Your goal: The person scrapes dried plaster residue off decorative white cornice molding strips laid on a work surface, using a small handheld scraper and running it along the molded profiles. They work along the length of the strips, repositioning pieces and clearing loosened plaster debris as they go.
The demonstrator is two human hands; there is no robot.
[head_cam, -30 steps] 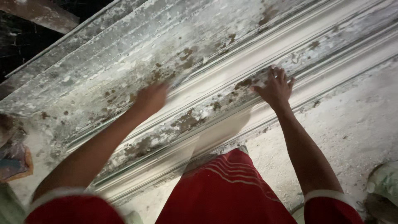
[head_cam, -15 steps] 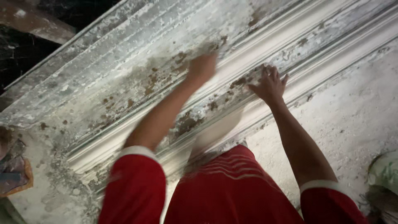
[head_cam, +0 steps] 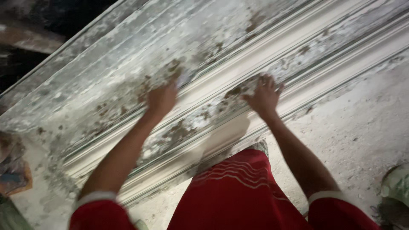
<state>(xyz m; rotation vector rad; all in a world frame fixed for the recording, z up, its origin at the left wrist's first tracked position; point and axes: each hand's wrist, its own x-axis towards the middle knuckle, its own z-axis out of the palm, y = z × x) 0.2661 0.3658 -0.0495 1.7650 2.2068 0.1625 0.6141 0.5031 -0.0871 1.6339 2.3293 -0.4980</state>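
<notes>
Left hand [head_cam: 162, 99] drawn back left along the long white ridged moulding [head_cam: 298, 64], blurred, grip unclear, right hand [head_cam: 264, 97] spread flat, pressing its brown-stained surface

Seen from above, a person in red shorts and a red shirt with white-trimmed sleeves leans over a long white plaster moulding [head_cam: 238, 64] that runs diagonally across the frame. The left hand [head_cam: 162, 99] presses on the moulding's broad curved face, blurred, among brown stains and flaking patches. The right hand [head_cam: 265, 96] lies flat, fingers [head_cam: 268, 81] spread, on a ridge lower down — just beside another brown patch. The moulding's stepped ribs run parallel toward the upper right. It rests on a pale, dusty floor [head_cam: 362, 127]. At the left edge lies an indistinct orange-and-blue scrap [head_cam: 15, 179] — too dim to identify.
</notes>
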